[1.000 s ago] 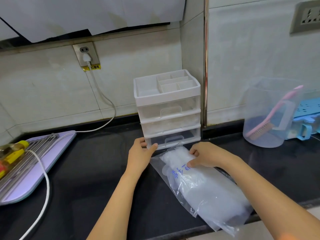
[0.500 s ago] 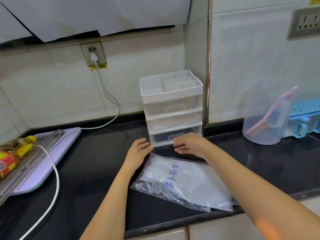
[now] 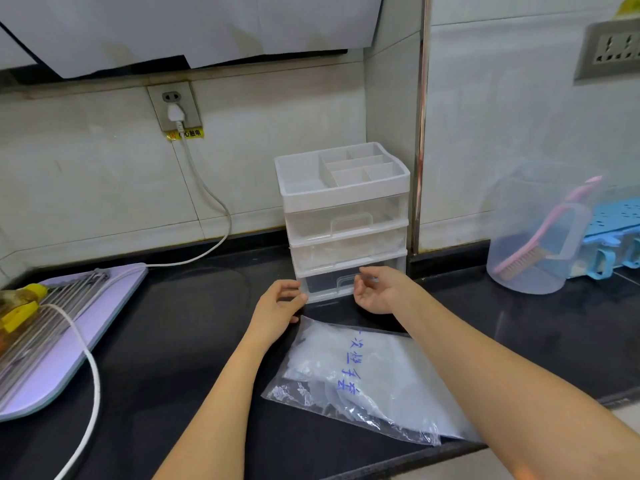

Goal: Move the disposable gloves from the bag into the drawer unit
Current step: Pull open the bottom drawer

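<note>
A white drawer unit with three clear drawers stands against the wall corner on the black counter. The clear bag of disposable gloves, with blue writing on it, lies flat in front of the unit, and neither hand touches it. My left hand rests against the unit's lower left corner. Turned palm up, my right hand is at the bottom drawer's handle, with thumb above and curled fingers below the handle's right end. All three drawers look pushed in.
A purple board with a metal rack and a yellow-capped bottle lies at the left. A white cable crosses it from the wall socket. At the right stand a clear jug with a pink brush and a blue rack. The counter edge runs just below the bag.
My right hand let go of the bag, which now lies flat, and moved to the bottom drawer's handle, turning palm up. My left hand stayed at the unit's corner.
</note>
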`<state>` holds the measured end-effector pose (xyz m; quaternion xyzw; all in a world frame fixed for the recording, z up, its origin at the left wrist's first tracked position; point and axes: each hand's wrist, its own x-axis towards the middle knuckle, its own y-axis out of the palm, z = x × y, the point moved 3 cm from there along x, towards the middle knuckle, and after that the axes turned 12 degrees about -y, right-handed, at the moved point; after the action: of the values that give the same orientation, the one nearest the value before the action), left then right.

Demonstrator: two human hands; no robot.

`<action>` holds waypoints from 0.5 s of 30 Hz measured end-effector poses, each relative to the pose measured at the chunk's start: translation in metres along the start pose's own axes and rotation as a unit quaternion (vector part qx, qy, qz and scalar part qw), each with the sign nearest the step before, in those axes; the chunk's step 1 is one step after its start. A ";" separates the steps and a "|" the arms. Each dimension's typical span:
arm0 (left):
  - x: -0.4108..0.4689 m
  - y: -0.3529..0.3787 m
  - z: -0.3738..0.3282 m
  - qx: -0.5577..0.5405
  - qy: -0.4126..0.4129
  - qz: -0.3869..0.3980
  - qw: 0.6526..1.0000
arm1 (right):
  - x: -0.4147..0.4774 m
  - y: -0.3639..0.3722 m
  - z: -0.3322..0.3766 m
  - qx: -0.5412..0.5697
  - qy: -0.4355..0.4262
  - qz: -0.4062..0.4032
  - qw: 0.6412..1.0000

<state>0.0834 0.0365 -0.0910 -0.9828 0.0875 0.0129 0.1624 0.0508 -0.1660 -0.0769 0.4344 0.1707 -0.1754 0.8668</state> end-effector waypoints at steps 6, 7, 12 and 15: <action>-0.001 -0.001 0.002 -0.014 -0.008 -0.006 1.000 | -0.011 -0.004 -0.003 0.016 0.009 0.002 1.000; -0.001 -0.001 0.003 -0.016 -0.013 -0.010 1.000 | -0.013 -0.004 -0.004 0.014 0.011 0.002 1.000; -0.013 0.000 -0.003 -0.015 0.000 -0.002 1.000 | -0.036 -0.012 -0.002 -0.032 0.026 0.025 0.999; -0.025 -0.002 -0.010 0.005 0.031 0.014 0.999 | -0.051 -0.023 0.004 -0.096 0.034 0.066 0.993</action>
<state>0.0594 0.0391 -0.0794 -0.9805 0.1060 -0.0160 0.1645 -0.0042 -0.1739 -0.0673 0.3654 0.1868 -0.0862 0.9078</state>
